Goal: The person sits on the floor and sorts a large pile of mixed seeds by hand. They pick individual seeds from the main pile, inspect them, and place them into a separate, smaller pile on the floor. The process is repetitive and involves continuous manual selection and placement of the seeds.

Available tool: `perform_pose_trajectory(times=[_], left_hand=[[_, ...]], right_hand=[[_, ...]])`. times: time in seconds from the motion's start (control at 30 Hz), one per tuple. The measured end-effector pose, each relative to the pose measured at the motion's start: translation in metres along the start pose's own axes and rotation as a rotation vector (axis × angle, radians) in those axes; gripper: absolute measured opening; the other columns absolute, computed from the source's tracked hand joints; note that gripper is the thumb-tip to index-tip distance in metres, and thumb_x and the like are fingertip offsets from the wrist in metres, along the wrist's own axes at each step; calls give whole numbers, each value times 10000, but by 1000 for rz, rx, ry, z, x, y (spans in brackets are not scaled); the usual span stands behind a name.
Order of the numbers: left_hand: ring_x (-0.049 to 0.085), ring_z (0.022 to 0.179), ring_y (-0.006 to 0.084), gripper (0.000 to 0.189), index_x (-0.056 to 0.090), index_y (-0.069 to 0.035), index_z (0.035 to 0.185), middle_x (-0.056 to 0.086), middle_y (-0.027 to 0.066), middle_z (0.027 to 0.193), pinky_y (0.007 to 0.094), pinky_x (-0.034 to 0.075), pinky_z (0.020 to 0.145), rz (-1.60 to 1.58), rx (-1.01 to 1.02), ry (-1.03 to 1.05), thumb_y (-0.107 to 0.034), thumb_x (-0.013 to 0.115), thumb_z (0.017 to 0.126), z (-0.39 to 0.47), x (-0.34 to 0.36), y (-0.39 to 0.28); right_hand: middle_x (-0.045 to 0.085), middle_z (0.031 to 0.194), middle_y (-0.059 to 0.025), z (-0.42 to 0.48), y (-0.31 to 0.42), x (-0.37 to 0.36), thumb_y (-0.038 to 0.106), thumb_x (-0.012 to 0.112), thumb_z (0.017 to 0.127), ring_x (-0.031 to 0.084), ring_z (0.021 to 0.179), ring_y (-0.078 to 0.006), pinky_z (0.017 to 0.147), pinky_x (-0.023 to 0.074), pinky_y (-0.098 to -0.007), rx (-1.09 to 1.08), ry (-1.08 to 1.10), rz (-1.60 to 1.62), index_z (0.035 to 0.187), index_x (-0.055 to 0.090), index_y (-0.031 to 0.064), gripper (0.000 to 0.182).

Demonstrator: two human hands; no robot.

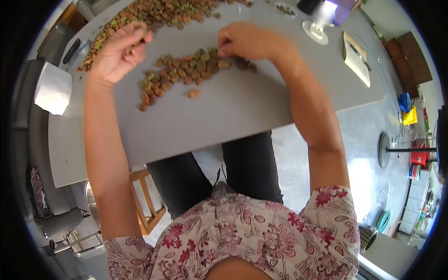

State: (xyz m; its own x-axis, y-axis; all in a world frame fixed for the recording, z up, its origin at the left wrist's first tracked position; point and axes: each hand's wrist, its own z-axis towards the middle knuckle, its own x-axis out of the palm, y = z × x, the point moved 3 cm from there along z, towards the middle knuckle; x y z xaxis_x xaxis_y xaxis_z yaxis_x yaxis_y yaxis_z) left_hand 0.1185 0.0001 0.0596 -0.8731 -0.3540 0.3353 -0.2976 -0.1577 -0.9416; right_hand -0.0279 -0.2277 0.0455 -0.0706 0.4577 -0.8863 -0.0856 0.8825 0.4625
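A curved band of small brown and green fruits or nuts (189, 68) lies on the grey table (210, 112), with one piece apart just below it. Behind it, a much larger heap of the same pieces (164, 10) spreads to the table's far left edge. My left hand (120, 52) is raised near the left part of the heap, with a small greenish piece pinched between thumb and fingertips. Bent down at the right end of the band, my right hand (243, 40) touches or nearly touches the pieces. Its fingertips are partly hidden, so its hold cannot be told.
White folded paper (54, 87) lies at the left, near a black object (71, 51). At the right are a white stand (315, 32), an open notebook (355, 59) with a pen, and a small dish of pieces (286, 9). A wooden chair (148, 203) is under the table's near edge.
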Motion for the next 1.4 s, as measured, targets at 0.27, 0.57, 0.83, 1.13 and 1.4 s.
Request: perform_pose_trajectory(times=[0.27, 0.57, 0.83, 1.13, 1.4], left_hand=[[411, 588, 48, 152, 534, -39, 981, 548, 34, 825, 156, 308, 472, -80, 29, -9, -97, 590, 852, -2, 5, -4], [405, 596, 56, 193, 541, -24, 1014, 537, 39, 821, 161, 304, 467, -227, 34, 43, -100, 602, 847, -5, 13, -7], [409, 536, 38, 122, 568, -13, 880, 538, 18, 730, 167, 269, 425, 266, -152, 56, -100, 630, 821, -9, 49, 3], [539, 614, 188, 172, 574, -19, 730, 572, 69, 688, 335, 426, 565, 1302, -182, 91, -149, 685, 719, -10, 107, 29], [583, 748, 308, 178, 543, -23, 686, 599, 129, 740, 427, 438, 638, 1553, -99, 152, -95, 701, 723, -10, 115, 48]], right_hand=[[609, 746, -72, 4, 2, -2, 214, 538, 886, 522, 608, -161, 545, 420, -316, 60, -104, 88, 852, 603, 24, 204], [512, 743, -7, 5, 9, -10, 252, 565, 914, 396, 572, -60, 478, 306, -197, -34, -96, 1393, 880, 571, 47, 208], [598, 708, -14, 11, 15, 4, 193, 643, 843, 489, 597, -113, 557, 405, -259, 110, -199, 349, 894, 644, 19, 181], [671, 793, -115, 14, 13, 12, 169, 700, 765, 629, 734, -230, 674, 491, -341, 58, -196, 164, 868, 669, 24, 181], [632, 729, -85, 12, 16, 12, 161, 684, 780, 587, 676, -190, 630, 467, -317, 13, -179, 71, 819, 603, 8, 177]])
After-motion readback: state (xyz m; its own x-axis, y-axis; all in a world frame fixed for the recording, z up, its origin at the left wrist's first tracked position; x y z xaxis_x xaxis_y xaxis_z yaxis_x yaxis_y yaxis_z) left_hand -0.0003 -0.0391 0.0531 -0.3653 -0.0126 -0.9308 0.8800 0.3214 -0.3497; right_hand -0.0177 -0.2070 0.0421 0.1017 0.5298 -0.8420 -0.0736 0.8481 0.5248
